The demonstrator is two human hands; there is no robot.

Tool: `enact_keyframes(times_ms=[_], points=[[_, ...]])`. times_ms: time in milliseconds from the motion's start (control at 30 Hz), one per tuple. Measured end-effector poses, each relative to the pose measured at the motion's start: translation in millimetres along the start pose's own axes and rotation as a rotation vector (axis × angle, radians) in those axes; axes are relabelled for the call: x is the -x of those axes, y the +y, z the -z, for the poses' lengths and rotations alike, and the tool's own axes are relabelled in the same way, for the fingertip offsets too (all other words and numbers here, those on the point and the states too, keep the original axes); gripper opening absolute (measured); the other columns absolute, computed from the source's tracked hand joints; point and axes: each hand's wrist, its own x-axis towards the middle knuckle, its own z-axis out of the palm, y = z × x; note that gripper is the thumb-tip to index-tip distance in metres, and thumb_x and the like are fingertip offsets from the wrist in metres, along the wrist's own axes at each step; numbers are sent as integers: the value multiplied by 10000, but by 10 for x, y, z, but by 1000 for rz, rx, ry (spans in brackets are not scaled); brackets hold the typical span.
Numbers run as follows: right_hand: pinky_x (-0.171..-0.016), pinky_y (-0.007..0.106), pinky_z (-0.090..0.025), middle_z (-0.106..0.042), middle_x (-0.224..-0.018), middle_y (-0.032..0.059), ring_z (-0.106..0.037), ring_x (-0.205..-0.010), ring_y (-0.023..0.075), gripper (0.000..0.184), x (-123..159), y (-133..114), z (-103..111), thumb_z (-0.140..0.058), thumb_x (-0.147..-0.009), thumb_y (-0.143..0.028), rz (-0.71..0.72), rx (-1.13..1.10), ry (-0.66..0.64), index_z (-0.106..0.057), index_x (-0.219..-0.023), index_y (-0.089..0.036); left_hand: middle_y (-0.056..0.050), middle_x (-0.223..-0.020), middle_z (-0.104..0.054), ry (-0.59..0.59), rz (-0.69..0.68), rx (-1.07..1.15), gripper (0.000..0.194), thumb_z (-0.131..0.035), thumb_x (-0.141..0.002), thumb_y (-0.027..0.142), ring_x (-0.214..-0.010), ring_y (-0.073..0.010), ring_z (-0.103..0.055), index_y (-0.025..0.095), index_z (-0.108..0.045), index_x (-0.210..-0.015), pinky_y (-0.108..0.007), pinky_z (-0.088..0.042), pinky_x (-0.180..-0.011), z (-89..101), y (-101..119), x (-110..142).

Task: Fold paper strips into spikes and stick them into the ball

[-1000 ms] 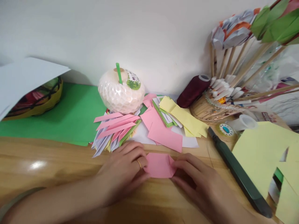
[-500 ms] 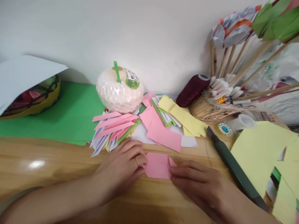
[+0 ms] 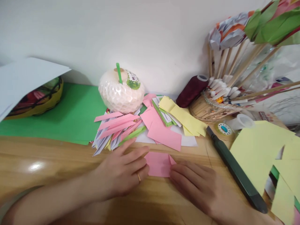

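A small pink sheet of paper point(image 3: 159, 164) lies on the wooden table between my hands, its right-hand corner folded up into a small flap. My left hand point(image 3: 127, 168), with a ring on one finger, is at the sheet's left edge. Its fingertips cover that edge while the index finger is raised apart from the others; the thumb is hidden. At the opposite edge, my right hand point(image 3: 197, 184) has its fingers pressed together on the paper beside the folded flap.
Folded paper strips point(image 3: 117, 128) and loose pink sheets point(image 3: 165, 136) lie behind my hands, before a wrapped coconut point(image 3: 122, 92). A dark green cutter point(image 3: 236, 172) and yellow paper point(image 3: 250, 150) are at right, near a maroon thread spool point(image 3: 192, 90) and a basket point(image 3: 203, 107).
My left hand has shifted its grip on the left edge, with the index finger lifting and the fingers spreading. My right hand stays at the right edge. The view has moved slightly.
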Motion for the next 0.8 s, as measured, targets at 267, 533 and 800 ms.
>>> enact_keyframes(times_ms=[267,533,800], points=[[-597,264,-483,-635,-800,41,-600,-714,153,92,2,-51,-136,-510,-878,-108,-256,-162,98,-576,-874,-171,16,-789,-663,58,76,-18,154,-526,-909,182,-1104,-193,-538,183,-624,-791,-438,-261,-1094,-91,50,11],[-626,297,-481,-596,-850,58,-576,-737,172,82,-17,-65,-180,-519,-883,-147,-359,-166,116,-592,-867,-180,-1,-725,-636,69,296,193,200,-506,-905,130,-820,-172,-528,181,-643,-768,-314,-453,-761,-52,90,-86],[-645,295,-481,-572,-829,54,-561,-759,169,98,-43,-60,-211,-499,-894,-141,-453,-268,132,-576,-847,-181,-4,-716,-613,47,487,353,157,-536,-889,184,-769,-183,-482,187,-636,-768,-324,-374,-711,-77,131,-89]])
